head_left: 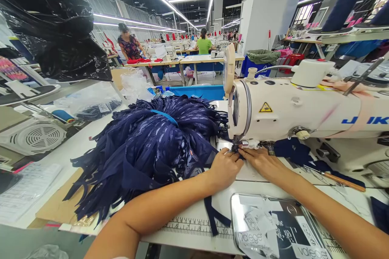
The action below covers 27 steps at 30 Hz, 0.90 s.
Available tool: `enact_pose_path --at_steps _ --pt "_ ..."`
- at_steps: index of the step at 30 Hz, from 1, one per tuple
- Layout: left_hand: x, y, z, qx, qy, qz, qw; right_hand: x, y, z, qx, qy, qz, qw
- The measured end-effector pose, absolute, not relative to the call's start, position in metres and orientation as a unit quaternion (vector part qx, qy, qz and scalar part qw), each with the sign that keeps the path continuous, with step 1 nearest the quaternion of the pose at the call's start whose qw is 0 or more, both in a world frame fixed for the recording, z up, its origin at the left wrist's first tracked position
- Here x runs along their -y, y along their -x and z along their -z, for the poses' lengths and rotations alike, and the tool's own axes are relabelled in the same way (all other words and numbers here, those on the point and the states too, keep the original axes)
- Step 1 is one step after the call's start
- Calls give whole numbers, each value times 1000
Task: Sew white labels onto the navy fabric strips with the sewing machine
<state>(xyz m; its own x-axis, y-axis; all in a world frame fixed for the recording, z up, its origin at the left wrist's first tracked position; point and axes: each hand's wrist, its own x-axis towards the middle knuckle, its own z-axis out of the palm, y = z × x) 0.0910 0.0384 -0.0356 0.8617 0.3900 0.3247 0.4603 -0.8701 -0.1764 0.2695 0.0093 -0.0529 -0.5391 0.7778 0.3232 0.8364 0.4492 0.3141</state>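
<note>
A white sewing machine (273, 105) stands on the right, its needle area low at the left end of the head. My left hand (226, 166) is closed, fingers curled on a navy fabric strip (209, 206) whose tail hangs toward the table's front edge. Just right of the needle lies my right hand (261, 162), fingers stretched out and fingertips at the fabric by the presser foot. The needle tip and the sewn spot are mostly hidden by my fingers. Left of the machine, a large bundle of navy lace pieces (142, 145) is bound with a blue tie (165, 116).
A metal tin (235, 214) with "valege" labels lies before the machine. An orange-handled tool (345, 181) and navy scraps (291, 149) lie under the machine arm. Papers (30, 190) and cardboard (57, 206) are at left. A black plastic bag (60, 24) hangs upper left. Two people work farther back.
</note>
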Motion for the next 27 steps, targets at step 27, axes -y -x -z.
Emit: enact_pose_path --at_steps 27 --pt "-71 -50 12 322 940 111 -30 1 -259 35 877 428 145 162"
